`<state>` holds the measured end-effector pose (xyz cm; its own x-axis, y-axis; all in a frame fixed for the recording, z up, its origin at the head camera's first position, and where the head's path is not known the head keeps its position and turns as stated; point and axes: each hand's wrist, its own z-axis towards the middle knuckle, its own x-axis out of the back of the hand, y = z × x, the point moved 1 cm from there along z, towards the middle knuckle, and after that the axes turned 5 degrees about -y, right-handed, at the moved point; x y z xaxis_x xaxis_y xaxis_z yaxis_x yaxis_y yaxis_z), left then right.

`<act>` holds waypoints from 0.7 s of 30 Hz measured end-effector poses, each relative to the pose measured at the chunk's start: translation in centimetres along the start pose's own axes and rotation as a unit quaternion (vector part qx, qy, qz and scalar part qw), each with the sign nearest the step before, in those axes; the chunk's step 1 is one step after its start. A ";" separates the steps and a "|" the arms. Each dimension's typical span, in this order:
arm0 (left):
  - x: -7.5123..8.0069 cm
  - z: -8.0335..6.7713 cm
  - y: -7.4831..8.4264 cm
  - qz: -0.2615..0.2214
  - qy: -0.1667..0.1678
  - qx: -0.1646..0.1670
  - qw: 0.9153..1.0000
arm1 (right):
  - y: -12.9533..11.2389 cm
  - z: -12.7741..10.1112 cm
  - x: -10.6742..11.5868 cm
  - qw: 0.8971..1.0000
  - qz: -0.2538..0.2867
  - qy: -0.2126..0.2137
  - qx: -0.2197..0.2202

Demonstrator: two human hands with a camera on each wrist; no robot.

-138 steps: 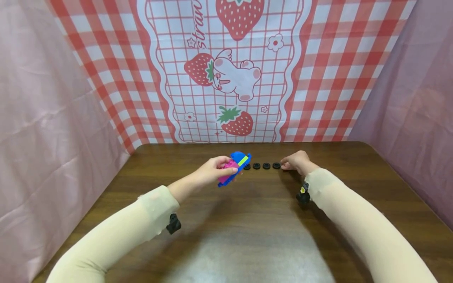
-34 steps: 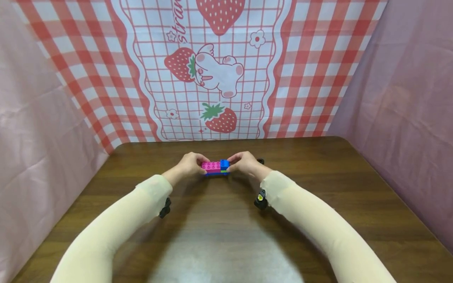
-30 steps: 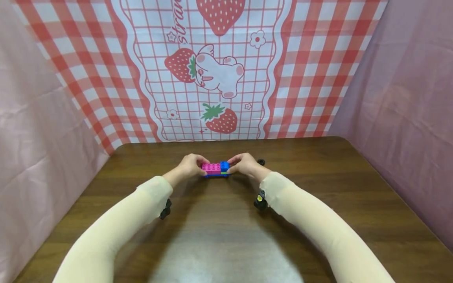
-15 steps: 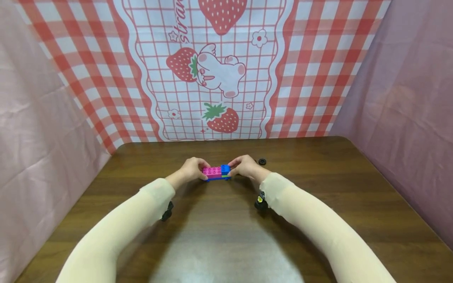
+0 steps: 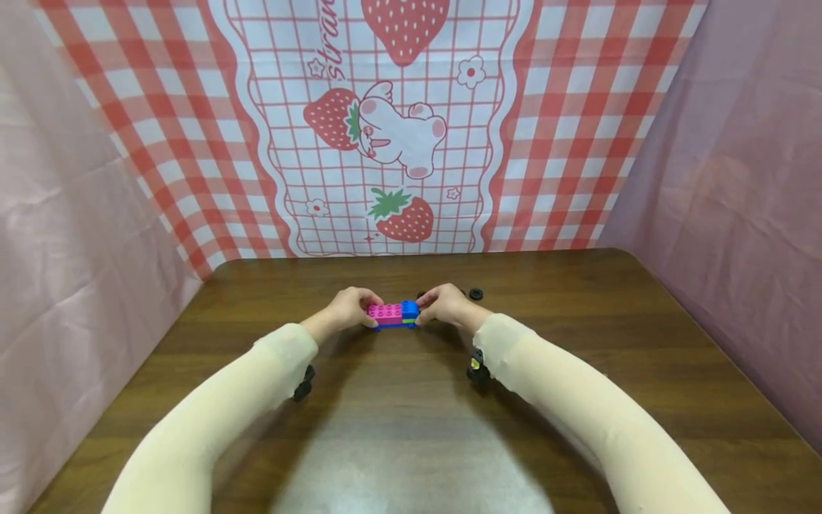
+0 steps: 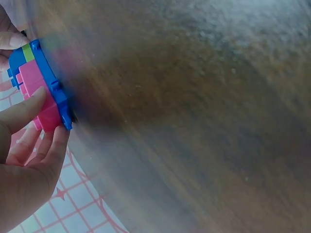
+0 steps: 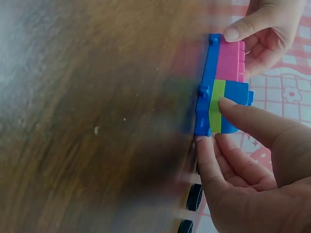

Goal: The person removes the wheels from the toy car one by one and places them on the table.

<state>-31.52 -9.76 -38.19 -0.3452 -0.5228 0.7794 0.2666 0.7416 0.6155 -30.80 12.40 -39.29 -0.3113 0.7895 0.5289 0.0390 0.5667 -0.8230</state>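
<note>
The head view looks forward and down from above the near edge of the dark brown wooden table (image 5: 578,400), facing the far strawberry-print backdrop. Each wrist view sits close over the tabletop. All three share the pink, blue and green toy-brick block (image 5: 393,314) (image 6: 41,90) (image 7: 221,90).

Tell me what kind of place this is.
Probably a makeshift tabletop recording booth, not a lived-in room: a bare wooden table hemmed in by a strawberry-print cloth backdrop and pink drapes, where two hands hold a toy brick car.
</note>
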 end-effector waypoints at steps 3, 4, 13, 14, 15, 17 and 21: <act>0.1 -0.1 -0.1 -0.009 -0.005 0.002 1.000 | -0.1 0.0 0.3 1.000 0.004 -0.007 0.000; 0.2 -0.2 -0.1 -0.011 -0.007 0.003 1.000 | -0.1 0.0 0.4 1.000 0.004 -0.011 0.000; 1.7 -0.7 0.9 -0.019 -0.018 -0.007 1.000 | -0.2 -1.1 4.2 0.998 0.049 -0.029 0.002; 1.9 -0.8 1.2 -0.013 -0.021 -0.010 1.000 | -0.3 -1.3 4.8 0.998 0.052 -0.031 0.005; 2.1 -1.0 1.4 -0.006 -0.024 -0.014 1.000 | -0.4 -1.5 5.5 0.998 0.051 -0.035 0.006; 2.5 -1.5 1.9 0.011 -0.030 -0.017 0.999 | -0.6 -1.9 6.5 0.998 0.044 -0.040 0.007; 3.0 -2.3 2.9 0.040 -0.035 -0.024 0.998 | -0.8 -3.2 8.0 0.999 0.012 -0.036 0.009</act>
